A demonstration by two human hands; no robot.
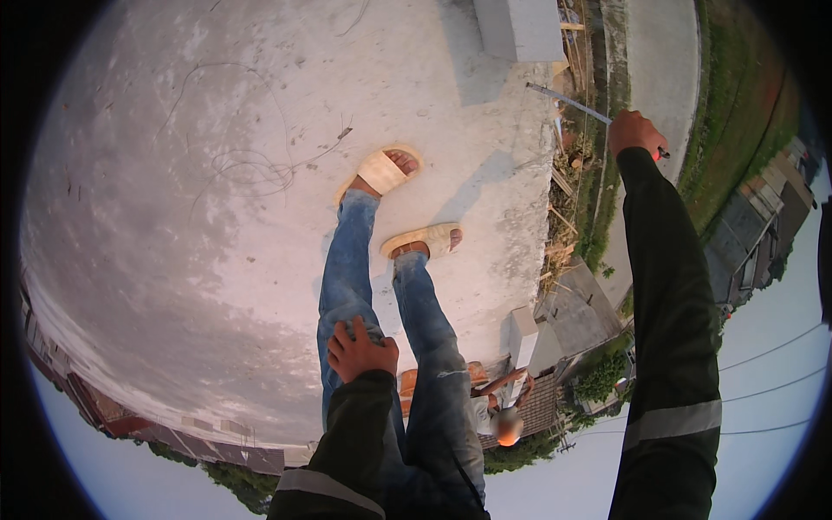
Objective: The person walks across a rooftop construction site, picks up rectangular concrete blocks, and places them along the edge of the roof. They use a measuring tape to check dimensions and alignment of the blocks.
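My right hand [635, 134] is closed around a long thin grey tool [572, 103]. Its straight shaft points left past the edge of the concrete slab [286, 260], and its dark tip shows over the concrete. A small red and black end sticks out behind my fist; the grip itself is hidden, and I cannot tell the tool's exact kind. My right arm reaches far out beyond the slab's edge. My left hand [358, 351] lies on the left knee of my blue jeans [348, 260], fingers apart, holding nothing.
A pale block-like pillar [520, 30] stands at the slab's edge. Wooden sticks and rubble [562, 195] lie beside it, with a paved path [663, 69] beyond. Loose wire [251, 169] curls left of my sandals [381, 171]. Another person with orange headwear [510, 431] is behind my legs.
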